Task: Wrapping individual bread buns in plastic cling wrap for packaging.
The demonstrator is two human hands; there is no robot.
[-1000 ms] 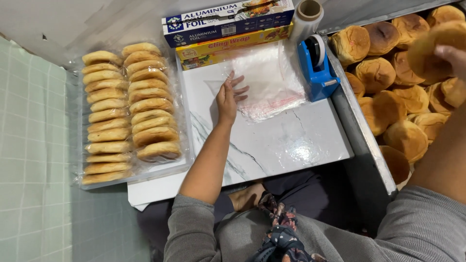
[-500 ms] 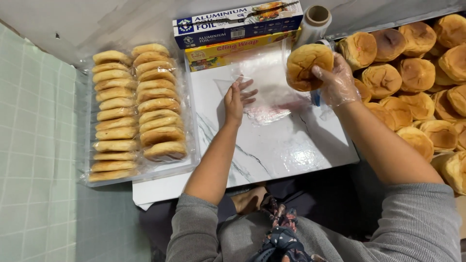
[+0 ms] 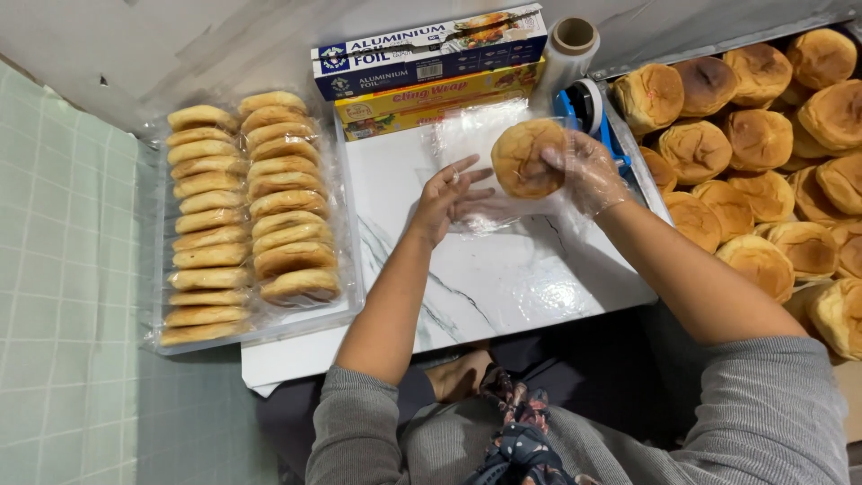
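Note:
My right hand (image 3: pixel 584 166), in a thin clear glove, holds a round golden bun (image 3: pixel 528 158) just above a clear plastic sheet (image 3: pixel 489 135) spread on the white marble board (image 3: pixel 485 278). My left hand (image 3: pixel 446 196) is bare, fingers spread, resting on the near left part of that sheet, close beside the bun.
A tray of wrapped buns in two rows (image 3: pixel 247 216) lies at the left. Boxes of foil (image 3: pixel 431 49) and cling wrap (image 3: pixel 440 99) stand at the back, with a film roll (image 3: pixel 571 45) and a blue tape dispenser (image 3: pixel 588 112). Several loose buns (image 3: pixel 763 180) fill the right side.
My right hand has carried the bun from the pile at the right across to the plastic sheet and lowered it. My left hand stays on the sheet.

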